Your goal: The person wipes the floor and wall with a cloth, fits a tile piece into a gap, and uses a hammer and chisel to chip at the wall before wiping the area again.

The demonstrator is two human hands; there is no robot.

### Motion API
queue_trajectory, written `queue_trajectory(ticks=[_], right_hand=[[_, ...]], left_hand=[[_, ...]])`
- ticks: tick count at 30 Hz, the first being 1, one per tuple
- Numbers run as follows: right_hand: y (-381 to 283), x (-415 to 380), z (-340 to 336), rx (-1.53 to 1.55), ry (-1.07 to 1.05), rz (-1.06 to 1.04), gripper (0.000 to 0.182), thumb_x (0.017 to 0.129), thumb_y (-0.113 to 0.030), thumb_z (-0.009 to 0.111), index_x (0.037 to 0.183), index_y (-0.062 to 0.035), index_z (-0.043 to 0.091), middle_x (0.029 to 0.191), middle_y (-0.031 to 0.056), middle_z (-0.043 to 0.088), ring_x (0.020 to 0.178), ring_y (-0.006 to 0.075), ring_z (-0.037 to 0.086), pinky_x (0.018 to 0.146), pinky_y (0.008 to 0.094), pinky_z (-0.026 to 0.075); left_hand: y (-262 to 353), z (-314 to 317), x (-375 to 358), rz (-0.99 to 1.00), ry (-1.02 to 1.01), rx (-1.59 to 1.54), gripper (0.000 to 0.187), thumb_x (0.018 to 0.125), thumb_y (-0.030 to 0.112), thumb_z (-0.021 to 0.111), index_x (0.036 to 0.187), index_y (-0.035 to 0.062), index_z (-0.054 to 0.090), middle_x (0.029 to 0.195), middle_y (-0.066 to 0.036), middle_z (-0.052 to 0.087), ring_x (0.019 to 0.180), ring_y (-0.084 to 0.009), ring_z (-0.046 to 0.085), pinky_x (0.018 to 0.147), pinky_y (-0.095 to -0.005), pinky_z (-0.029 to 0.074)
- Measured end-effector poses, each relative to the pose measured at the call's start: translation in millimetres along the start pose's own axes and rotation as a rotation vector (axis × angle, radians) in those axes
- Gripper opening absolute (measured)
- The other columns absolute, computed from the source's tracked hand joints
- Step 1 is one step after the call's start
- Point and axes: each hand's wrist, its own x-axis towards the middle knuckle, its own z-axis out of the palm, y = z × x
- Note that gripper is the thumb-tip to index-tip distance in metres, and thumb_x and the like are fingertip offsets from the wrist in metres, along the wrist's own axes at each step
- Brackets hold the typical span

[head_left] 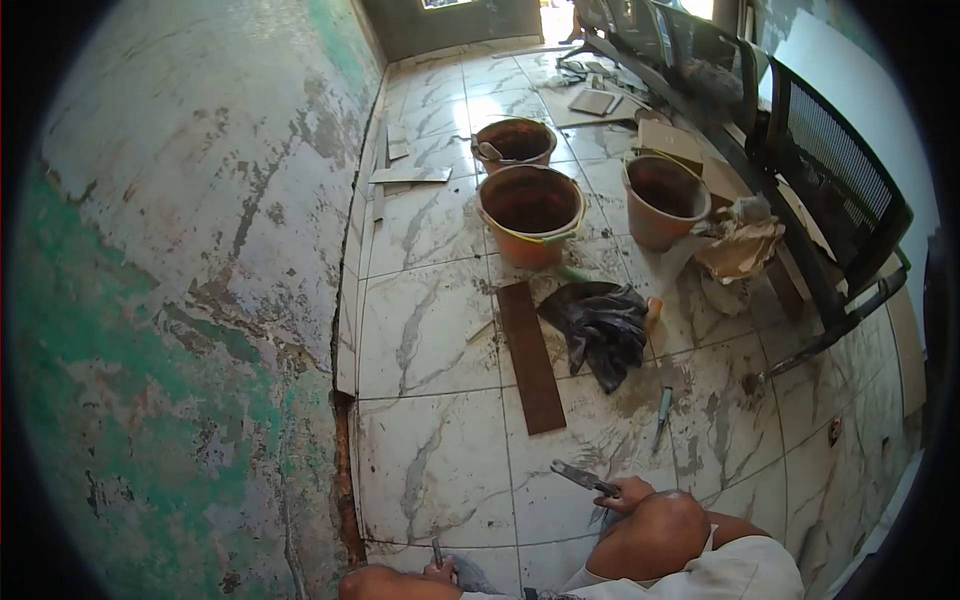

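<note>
Right hand (627, 493) gripping metal tool (583, 477), greyish, narrow, dark-handled

Left hand's (440, 570) tool (436, 550) mostly hidden, too small to identify

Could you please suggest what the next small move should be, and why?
I would probably bring the thin tool in the left hand toward the gap at the foot of the wall. The skirting stops there, and that hand is nearer, while the right hand holds a metal tool farther off.
</note>
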Motion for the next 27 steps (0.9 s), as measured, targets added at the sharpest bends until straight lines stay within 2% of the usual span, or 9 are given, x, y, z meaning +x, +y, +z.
queue_trajectory(ticks=[2, 6, 8, 13, 15, 17, 18, 22, 27], right_hand=[[30.0, -14.0, 1.8, 0.157, -0.078, 0.033, 0.041, 0.077, -0.044, 0.070, 0.091, -0.0064, 0.064, 0.076, 0.0168, 0.064, 0.072, 0.0315, 0.063, 0.066, 0.0390, 0.047], [62.8, -50.7, 7.7, 0.236, -0.104, 0.114, 0.041, 0.077, -0.044, 0.070, 0.091, -0.0063, 0.064, 0.076, 0.0171, 0.064, 0.072, 0.0322, 0.062, 0.065, 0.0394, 0.047], [70.3, -62.0, 13.2, 0.241, -0.063, 0.160, 0.040, 0.077, -0.044, 0.070, 0.090, -0.0062, 0.064, 0.076, 0.0172, 0.064, 0.072, 0.0326, 0.062, 0.065, 0.0396, 0.047], [79.4, -69.3, 26.3, 0.179, 0.063, 0.203, 0.040, 0.077, -0.044, 0.070, 0.089, -0.0061, 0.063, 0.075, 0.0175, 0.063, 0.072, 0.0335, 0.062, 0.065, 0.0401, 0.047], [80.5, -66.3, 28.6, 0.139, 0.104, 0.196, 0.040, 0.076, -0.043, 0.070, 0.089, -0.0060, 0.063, 0.075, 0.0177, 0.063, 0.072, 0.0339, 0.062, 0.065, 0.0404, 0.047], [77.6, -59.4, 31.3, 0.108, 0.135, 0.195, 0.040, 0.076, -0.043, 0.070, 0.088, -0.0060, 0.063, 0.075, 0.0178, 0.063, 0.072, 0.0343, 0.062, 0.064, 0.0406, 0.047], [76.8, -54.7, 28.4, 0.086, 0.149, 0.185, 0.040, 0.076, -0.043, 0.070, 0.088, -0.0060, 0.063, 0.075, 0.0179, 0.063, 0.072, 0.0345, 0.062, 0.064, 0.0407, 0.047], [78.9, -45.3, 30.2, 0.029, 0.200, 0.188, 0.039, 0.076, -0.043, 0.070, 0.087, -0.0058, 0.063, 0.074, 0.0181, 0.063, 0.072, 0.0352, 0.062, 0.064, 0.0411, 0.047], [80.0, -38.7, 26.9, -0.030, 0.241, 0.184, 0.039, 0.076, -0.043, 0.070, 0.086, -0.0057, 0.063, 0.074, 0.0184, 0.063, 0.071, 0.0361, 0.062, 0.064, 0.0417, 0.047]], left_hand=[[2.1, 9.1, 3.3, 0.118, 0.058, -0.011, 0.038, 0.086, 0.032, 0.065, 0.063, 0.0017, 0.061, 0.048, -0.006, 0.056, 0.037, -0.0154, 0.049, 0.038, -0.0322, 0.037], [19.4, 12.2, -7.4, 0.075, 0.076, 0.027, 0.039, 0.086, 0.031, 0.065, 0.061, 0.0015, 0.060, 0.046, -0.007, 0.055, 0.035, -0.0157, 0.049, 0.036, -0.0325, 0.036], [35.2, 11.9, -25.2, 0.152, 0.095, -0.026, 0.038, 0.085, 0.031, 0.066, 0.061, 0.0014, 0.061, 0.046, -0.007, 0.055, 0.036, -0.0154, 0.049, 0.037, -0.0324, 0.036], [36.3, 12.5, -22.5, 0.125, 0.104, 0.009, 0.039, 0.086, 0.033, 0.064, 0.060, 0.0036, 0.058, 0.045, -0.006, 0.052, 0.033, -0.0150, 0.045, 0.033, -0.0318, 0.031], [19.3, 10.7, -10.7, 0.148, 0.046, -0.011, 0.039, 0.085, 0.033, 0.065, 0.061, 0.0028, 0.061, 0.046, -0.006, 0.055, 0.038, -0.0148, 0.051, 0.038, -0.0323, 0.038], [21.0, 9.5, -36.1, 0.078, 0.062, 0.008, 0.039, 0.085, 0.033, 0.065, 0.061, 0.0032, 0.061, 0.046, -0.006, 0.055, 0.038, -0.0147, 0.051, 0.039, -0.0323, 0.038], [40.8, 13.3, -31.8, 0.081, 0.076, 0.018, 0.038, 0.085, 0.033, 0.065, 0.061, 0.0036, 0.061, 0.046, -0.006, 0.055, 0.038, -0.0146, 0.051, 0.039, -0.0323, 0.038], [34.3, 17.5, -27.0, 0.136, 0.093, -0.020, 0.038, 0.085, 0.032, 0.065, 0.061, 0.0032, 0.061, 0.047, -0.006, 0.056, 0.038, -0.0141, 0.051, 0.039, -0.0322, 0.039], [24.3, 17.7, -18.1, 0.088, 0.105, 0.019, 0.040, 0.082, 0.036, 0.068, 0.060, 0.0029, 0.062, 0.047, -0.006, 0.056, 0.041, -0.0147, 0.054, 0.043, -0.0329, 0.042]])
